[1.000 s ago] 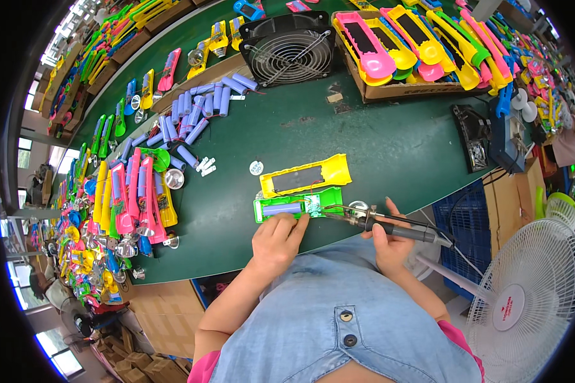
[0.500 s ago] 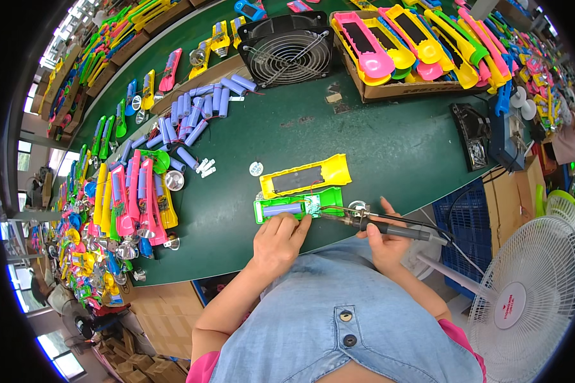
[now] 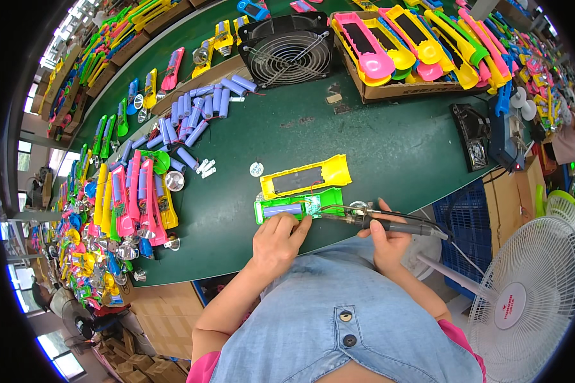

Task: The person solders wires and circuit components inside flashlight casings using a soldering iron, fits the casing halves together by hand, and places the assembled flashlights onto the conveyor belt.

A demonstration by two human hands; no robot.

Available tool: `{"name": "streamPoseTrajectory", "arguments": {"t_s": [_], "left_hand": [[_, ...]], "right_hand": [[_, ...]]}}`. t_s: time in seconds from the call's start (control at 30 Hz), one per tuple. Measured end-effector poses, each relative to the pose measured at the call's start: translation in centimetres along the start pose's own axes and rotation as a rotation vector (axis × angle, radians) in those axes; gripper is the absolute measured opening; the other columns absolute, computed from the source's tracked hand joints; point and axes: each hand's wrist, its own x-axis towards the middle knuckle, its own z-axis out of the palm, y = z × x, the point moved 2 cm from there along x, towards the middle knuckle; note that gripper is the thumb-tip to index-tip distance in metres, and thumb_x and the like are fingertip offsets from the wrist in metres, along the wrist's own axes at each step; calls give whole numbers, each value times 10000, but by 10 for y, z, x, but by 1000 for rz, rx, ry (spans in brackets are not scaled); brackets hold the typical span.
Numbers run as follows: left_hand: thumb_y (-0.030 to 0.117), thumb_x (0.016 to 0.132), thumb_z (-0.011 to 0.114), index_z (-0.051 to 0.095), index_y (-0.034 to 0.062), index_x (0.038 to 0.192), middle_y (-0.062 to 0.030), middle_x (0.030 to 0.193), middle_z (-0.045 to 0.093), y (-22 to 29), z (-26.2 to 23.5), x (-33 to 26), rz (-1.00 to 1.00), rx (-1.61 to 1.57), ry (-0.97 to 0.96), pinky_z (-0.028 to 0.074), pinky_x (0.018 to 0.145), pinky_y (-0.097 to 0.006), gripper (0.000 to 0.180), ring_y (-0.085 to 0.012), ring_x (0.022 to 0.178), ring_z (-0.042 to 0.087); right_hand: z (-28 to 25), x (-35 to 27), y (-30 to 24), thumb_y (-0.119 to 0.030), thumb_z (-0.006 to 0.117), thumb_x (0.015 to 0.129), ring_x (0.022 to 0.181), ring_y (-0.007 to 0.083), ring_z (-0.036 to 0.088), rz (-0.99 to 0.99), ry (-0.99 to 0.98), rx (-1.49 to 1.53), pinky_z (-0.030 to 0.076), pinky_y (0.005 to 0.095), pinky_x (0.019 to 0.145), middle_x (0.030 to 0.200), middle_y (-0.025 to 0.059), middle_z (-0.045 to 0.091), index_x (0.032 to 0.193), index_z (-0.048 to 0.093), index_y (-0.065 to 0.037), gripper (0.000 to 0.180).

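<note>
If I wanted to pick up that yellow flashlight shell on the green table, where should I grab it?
Probably by its long sides, near the middle. The yellow shell lies flat, open face up, on the green table, so pinch it across its narrow width from above. Come from the far side, because the green shell and the left hand crowd the near edge.

Bright, even light; sharp centre, fisheye-bent edges, dark rim
</note>
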Motion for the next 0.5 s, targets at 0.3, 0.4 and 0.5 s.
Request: {"name": "streamPoseTrajectory", "arguments": {"t_s": [0.3, 0.4, 0.5], "left_hand": [[88, 607, 590, 658, 69, 908, -24, 718, 480, 1, -2, 1, 1, 13, 0, 414, 534, -266, 309, -148, 666, 516], [31, 593, 647, 664, 95, 911, -22, 750, 539, 0, -4, 1, 25, 6, 28, 424, 509, -266, 324, -156, 647, 534], [6, 642, 651, 657, 80, 895, -48, 789, 572, -13, -8, 6, -75, -140, 169, 444, 552, -291, 265, -194, 664, 551]], "right_hand": [[-12, 6, -1, -43, 561, 819, 683, 133, 639, -165, 26, -58, 225, 426, 1062, 748, 111, 648, 981, 523, 36, 185], [-26, 9, 4, -42, 558, 821, 685, 135, 636, -224, 65, -110, 222, 419, 1064, 757, 109, 645, 1012, 511, 37, 212], [-29, 15, -2, -38, 548, 828, 732, 139, 631, -177, 125, -52, 208, 423, 1070, 726, 86, 636, 1032, 506, 34, 220]]}}
